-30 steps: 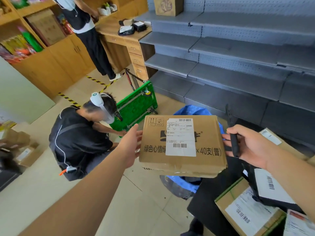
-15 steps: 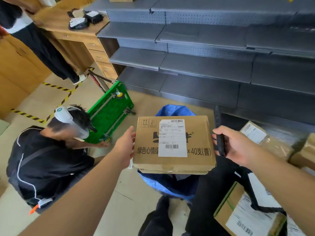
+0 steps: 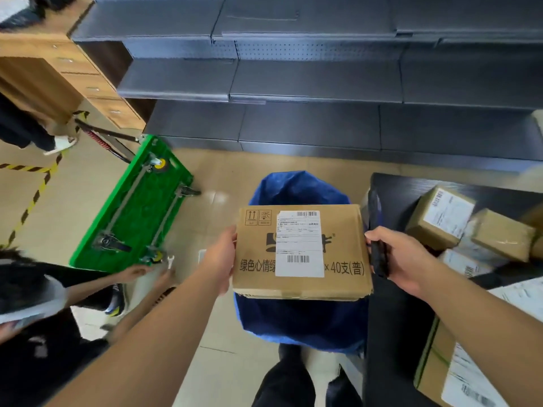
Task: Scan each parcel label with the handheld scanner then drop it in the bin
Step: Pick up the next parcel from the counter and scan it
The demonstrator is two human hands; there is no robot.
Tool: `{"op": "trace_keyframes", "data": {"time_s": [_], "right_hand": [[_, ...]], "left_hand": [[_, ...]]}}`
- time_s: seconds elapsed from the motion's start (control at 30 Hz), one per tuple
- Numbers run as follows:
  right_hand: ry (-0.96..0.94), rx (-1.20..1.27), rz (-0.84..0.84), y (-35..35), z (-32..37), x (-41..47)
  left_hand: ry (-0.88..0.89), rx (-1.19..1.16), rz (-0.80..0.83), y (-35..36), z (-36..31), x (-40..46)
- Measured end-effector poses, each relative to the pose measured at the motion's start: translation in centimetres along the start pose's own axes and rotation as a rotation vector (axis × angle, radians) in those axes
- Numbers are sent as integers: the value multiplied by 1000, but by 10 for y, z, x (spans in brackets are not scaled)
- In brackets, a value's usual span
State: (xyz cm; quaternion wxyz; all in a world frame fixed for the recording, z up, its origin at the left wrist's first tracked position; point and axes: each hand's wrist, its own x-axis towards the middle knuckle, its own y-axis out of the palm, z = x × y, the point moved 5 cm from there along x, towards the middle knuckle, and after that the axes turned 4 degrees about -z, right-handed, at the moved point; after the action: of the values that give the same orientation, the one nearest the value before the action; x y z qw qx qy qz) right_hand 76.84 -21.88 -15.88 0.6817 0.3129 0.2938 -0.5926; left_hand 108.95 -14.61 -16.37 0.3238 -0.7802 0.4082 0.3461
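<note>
**Over the bin, ready to drop**

Grey shelving (image 3: pixel 293 83) is filling the upper frame. At centre we are holding the parcel (image 3: pixel 302 254) level above the blue bin (image 3: pixel 296 189), left hand (image 3: pixel 221 257) flat against its side, right hand (image 3: pixel 402 259) curling around the scanner (image 3: pixel 377 254). We should be releasing both sides together.

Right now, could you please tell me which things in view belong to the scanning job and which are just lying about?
Part of the job:
- cardboard parcel, held between left hand and right hand
- black scanner in the right hand
- blue-lined bin under the parcel
- waiting parcels on the black table

Lying about:
- green trolley, upturned
- grey shelves
- wooden drawers
</note>
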Motion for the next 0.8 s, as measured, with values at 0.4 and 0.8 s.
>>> {"op": "trace_keyframes", "data": {"time_s": [0.4,0.8], "right_hand": [[-36,18,-85,10,11,33],[-20,-70,-193,3,-16,4]], "left_hand": [[65,134,46,19,-24,39],[35,181,117,11,-6,16]]}}
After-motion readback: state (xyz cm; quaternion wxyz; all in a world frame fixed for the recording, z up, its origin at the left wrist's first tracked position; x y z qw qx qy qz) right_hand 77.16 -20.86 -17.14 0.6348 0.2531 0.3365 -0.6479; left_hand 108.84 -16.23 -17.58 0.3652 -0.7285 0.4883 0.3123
